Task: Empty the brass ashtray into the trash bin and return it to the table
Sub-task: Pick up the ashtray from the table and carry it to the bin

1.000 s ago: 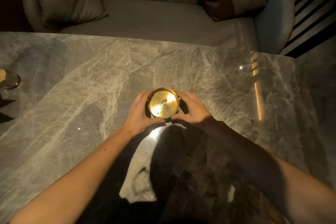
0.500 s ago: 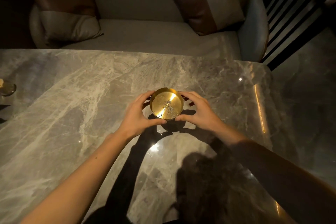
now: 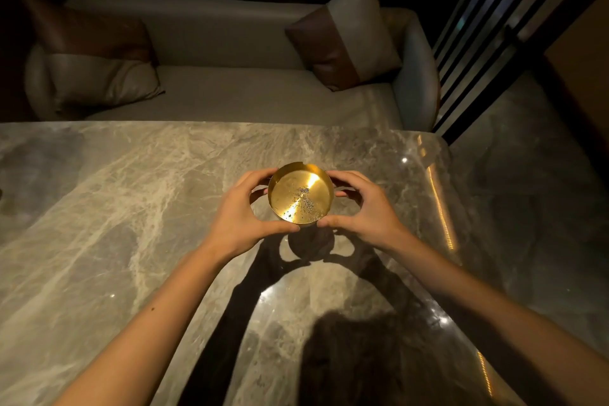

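A round brass ashtray point(image 3: 300, 194) with grey ash specks on its floor hangs a little above the marble table point(image 3: 115, 224), its shadow lying on the stone below it. My left hand point(image 3: 240, 211) grips its left rim, thumb under the near edge. On the opposite side my right hand point(image 3: 362, 208) clasps the right rim in the same way. The ashtray is tilted slightly toward me. No trash bin is in view.
A light sofa point(image 3: 237, 99) with two brown-and-cream cushions point(image 3: 349, 33) stands just beyond the table's far edge. Dark vertical slats point(image 3: 514, 20) rise at the right. The table's right edge point(image 3: 441, 208) borders a dark marble floor point(image 3: 534, 181).
Both hands have lifted the ashtray off the table and it now hangs higher. My view has tipped up, showing more of the sofa; the glass at the far left has left the view.
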`<state>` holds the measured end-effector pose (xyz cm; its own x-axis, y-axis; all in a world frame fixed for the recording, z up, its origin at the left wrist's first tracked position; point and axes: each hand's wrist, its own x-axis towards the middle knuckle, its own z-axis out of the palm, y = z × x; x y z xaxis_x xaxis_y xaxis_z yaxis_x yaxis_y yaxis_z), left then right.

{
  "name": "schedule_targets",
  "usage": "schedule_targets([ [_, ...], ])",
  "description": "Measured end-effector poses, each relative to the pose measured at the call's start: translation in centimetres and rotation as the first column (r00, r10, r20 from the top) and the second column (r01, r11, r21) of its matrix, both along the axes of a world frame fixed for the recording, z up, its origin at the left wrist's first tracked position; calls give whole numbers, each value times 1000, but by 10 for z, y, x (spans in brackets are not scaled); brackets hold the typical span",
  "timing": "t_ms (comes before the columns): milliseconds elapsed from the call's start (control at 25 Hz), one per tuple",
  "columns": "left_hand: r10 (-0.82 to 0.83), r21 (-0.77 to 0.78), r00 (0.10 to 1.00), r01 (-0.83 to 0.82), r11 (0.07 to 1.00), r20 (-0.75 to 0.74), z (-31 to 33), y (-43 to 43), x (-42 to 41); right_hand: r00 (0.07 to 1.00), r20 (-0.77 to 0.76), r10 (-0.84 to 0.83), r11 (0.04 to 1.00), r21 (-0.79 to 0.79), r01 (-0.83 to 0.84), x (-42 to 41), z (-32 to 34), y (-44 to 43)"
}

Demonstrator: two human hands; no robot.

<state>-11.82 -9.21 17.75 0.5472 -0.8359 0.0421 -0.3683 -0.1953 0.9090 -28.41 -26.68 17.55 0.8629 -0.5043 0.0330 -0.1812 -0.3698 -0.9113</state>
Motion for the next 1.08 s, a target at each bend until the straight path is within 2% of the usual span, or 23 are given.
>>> schedule_targets([
  [280, -43, -12, 999, 43, 999, -27, 0, -10, -16, 997, -73, -31, 998, -62, 26, -22, 14, -3],
  [480, -77, -17, 997, 77, 997, -12, 6, -42, -52, 997, -46, -61, 997, -41, 59, -63, 16, -29],
  [800, -20, 13, 1000, 20, 1000, 8, 3, -130, -161, 1000, -22, 15, 1000, -3, -16, -161, 3, -128],
  [1080, 0, 57, 999, 2, 998, -38, -6, -199, -268, 998, -52, 44, 999, -14, -45, -264, -6, -201],
])
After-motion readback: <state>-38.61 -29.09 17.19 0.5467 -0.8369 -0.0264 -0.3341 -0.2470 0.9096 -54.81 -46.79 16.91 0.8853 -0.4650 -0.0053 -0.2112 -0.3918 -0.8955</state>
